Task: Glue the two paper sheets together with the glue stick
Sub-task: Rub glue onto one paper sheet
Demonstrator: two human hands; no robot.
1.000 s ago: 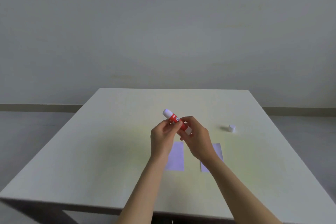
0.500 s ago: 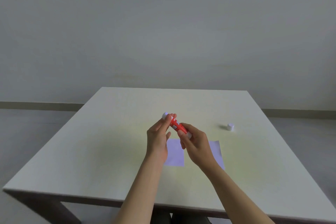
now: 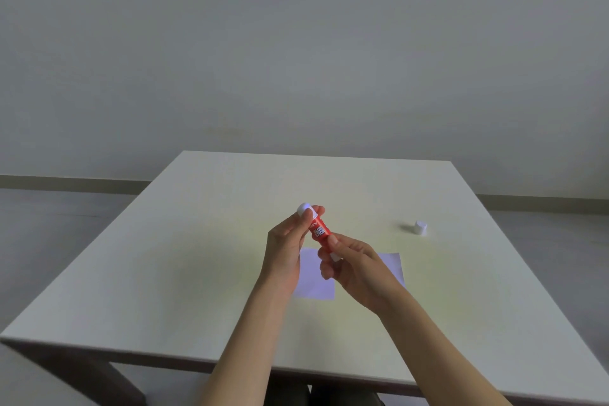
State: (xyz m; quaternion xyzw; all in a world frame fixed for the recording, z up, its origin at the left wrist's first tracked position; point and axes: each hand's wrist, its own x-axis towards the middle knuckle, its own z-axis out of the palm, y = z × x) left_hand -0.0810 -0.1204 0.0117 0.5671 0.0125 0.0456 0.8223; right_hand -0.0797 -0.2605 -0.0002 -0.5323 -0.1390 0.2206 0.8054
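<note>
Both hands hold the red glue stick [image 3: 319, 231] above the table [image 3: 197, 257]; left hand [image 3: 287, 249] pinches its upper end, right hand [image 3: 354, 265] its base; 2 paper sheets [image 3: 314, 280] lie on the table beneath it.

One glue stick [image 3: 319, 231] is up off the table [image 3: 204, 267], held between two hands, the left hand [image 3: 286, 250] and the right hand [image 3: 357, 269]. Two paper sheets lie flat: the left sheet [image 3: 314, 280] and the right sheet [image 3: 393, 265] (both partly covered). One small white cap [image 3: 420, 228] stands at 2 o'clock.
</note>
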